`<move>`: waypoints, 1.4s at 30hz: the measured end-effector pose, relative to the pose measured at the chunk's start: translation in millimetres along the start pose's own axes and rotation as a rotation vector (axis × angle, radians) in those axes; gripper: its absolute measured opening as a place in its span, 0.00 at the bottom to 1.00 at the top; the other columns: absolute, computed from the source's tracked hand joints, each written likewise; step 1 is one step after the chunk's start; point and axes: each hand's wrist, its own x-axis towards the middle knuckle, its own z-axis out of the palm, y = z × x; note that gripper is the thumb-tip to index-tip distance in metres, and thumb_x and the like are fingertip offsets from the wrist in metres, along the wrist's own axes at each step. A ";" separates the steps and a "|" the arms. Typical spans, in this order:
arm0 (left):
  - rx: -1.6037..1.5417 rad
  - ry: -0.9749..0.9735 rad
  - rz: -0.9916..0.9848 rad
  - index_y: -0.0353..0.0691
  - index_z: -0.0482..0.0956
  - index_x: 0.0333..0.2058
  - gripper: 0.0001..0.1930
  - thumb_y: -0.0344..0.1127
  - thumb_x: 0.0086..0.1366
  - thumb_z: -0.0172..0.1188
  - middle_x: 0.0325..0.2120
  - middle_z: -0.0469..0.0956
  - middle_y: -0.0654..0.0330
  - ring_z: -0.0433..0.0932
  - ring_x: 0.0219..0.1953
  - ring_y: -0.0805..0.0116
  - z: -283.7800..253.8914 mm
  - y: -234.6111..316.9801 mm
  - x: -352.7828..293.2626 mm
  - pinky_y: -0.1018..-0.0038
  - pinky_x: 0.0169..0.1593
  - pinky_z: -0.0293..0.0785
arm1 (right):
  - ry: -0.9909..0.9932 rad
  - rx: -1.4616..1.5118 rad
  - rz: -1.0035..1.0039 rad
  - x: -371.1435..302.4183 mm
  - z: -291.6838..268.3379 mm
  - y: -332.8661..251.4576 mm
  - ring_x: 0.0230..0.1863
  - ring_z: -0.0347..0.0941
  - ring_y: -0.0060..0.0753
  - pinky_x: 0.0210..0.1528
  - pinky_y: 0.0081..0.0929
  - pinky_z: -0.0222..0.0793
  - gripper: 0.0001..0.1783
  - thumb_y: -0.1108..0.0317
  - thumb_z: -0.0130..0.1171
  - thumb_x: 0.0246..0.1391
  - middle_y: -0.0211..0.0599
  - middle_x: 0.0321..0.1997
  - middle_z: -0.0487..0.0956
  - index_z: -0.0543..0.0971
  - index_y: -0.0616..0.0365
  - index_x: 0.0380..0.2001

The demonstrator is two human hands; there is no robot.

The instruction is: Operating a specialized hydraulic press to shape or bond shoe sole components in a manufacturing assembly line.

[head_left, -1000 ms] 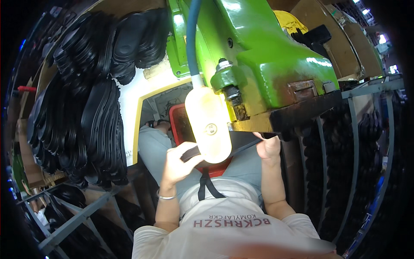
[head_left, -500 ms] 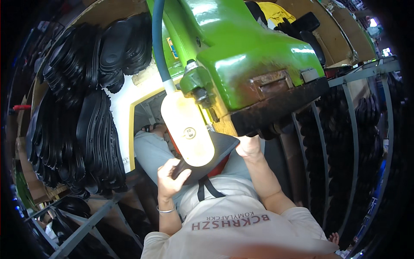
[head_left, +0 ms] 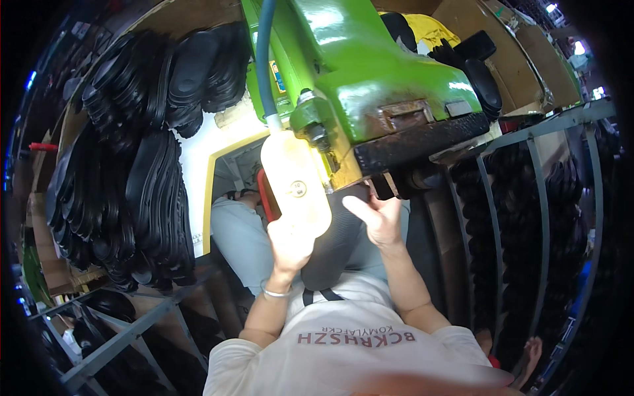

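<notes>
A black ribbed shoe sole hangs lengthwise above my lap, its upper end beneath the head of a green machine. My left hand is closed on the sole's left side, with its fingertips partly hidden behind the glowing lamp housing. On the right side, my right hand grips the sole near its upper end. Its thumb lies towards the sole, and the other fingers are partly hidden beside the machine's dark lower parts.
Stacks of black soles fill a large carton on the left. Metal racks with more dark soles stand at the right. A cardboard box and a yellow cloth lie behind the machine. Another person's limb shows at lower right.
The sole has turned from slanting across under the lamp to pointing lengthwise towards me. My left hand has moved right and up beside the lamp; my right thumb has come round into view.
</notes>
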 end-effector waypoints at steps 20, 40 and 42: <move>-0.111 -0.128 -0.088 0.29 0.73 0.40 0.12 0.17 0.56 0.59 0.32 0.77 0.58 0.75 0.35 0.76 18.6 3.4 -0.8 0.82 0.41 0.72 | 0.023 -0.017 0.431 -125.3 -122.3 26.8 0.44 0.71 0.25 0.48 0.23 0.66 0.23 0.76 0.65 0.39 0.36 0.42 0.76 0.71 0.66 0.42; 0.152 -0.093 -0.024 0.35 0.81 0.32 0.04 0.27 0.58 0.61 0.21 0.75 0.68 0.71 0.22 0.81 42.8 26.2 33.0 0.79 0.25 0.67 | -0.082 0.108 0.548 -107.5 -127.9 59.3 0.42 0.74 0.31 0.34 0.32 0.78 0.20 0.78 0.62 0.46 0.40 0.42 0.76 0.72 0.67 0.44; 0.094 -0.048 0.189 0.34 0.80 0.35 0.05 0.25 0.59 0.59 0.23 0.76 0.65 0.74 0.26 0.78 39.3 7.4 31.0 0.79 0.30 0.70 | -0.209 0.200 0.619 -112.2 -107.4 56.5 0.37 0.76 0.32 0.32 0.32 0.79 0.20 0.79 0.61 0.46 0.41 0.41 0.77 0.72 0.69 0.45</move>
